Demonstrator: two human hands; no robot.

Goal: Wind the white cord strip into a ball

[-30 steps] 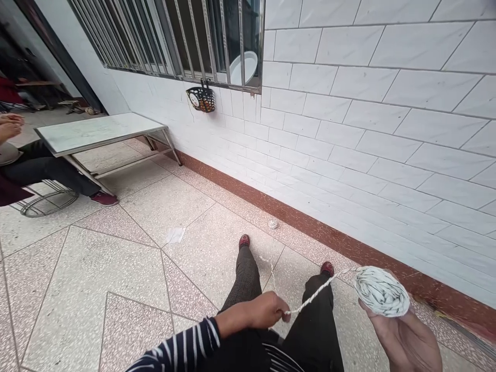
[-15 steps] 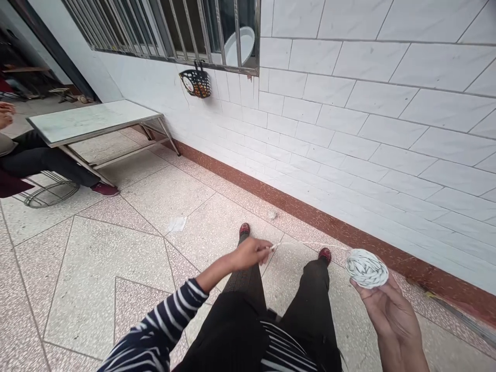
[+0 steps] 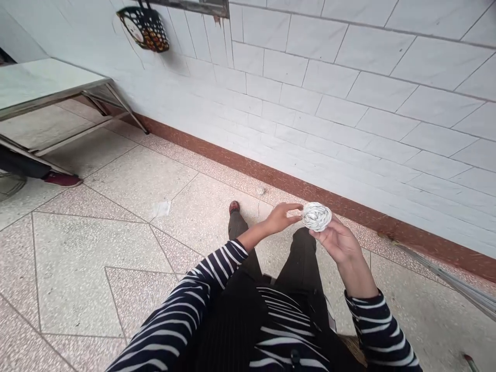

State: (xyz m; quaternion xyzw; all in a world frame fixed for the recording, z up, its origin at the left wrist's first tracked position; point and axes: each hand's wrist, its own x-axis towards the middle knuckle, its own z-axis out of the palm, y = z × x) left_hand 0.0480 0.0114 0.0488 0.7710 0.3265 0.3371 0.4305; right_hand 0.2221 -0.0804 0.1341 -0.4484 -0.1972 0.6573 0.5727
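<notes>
A rounded coil of white braided cord (image 3: 316,216) with dark flecks is in front of me, above my right knee. My right hand (image 3: 341,238) holds it from the right and below, its fingers closed around the edge. From the other side, the thumb and index finger of my left hand (image 3: 284,217) meet the coil's left edge. Any loose strand between those fingertips is too small to make out. A small whitish ball (image 3: 261,190) lies on the floor near the wall, and a thin strand runs from it toward my legs.
A low table (image 3: 42,77) with metal legs stands at the left by the tiled wall (image 3: 349,88). Someone's dark red shoe (image 3: 64,179) is beneath it. A black basket (image 3: 145,28) hangs above. Thin rods (image 3: 430,266) lie along the wall at right. White paper (image 3: 160,208) is on the floor.
My hands have come together: the left moved right to the coil, and the right brought the coil left and up. The strand stretched between them no longer shows. The view has turned downward.
</notes>
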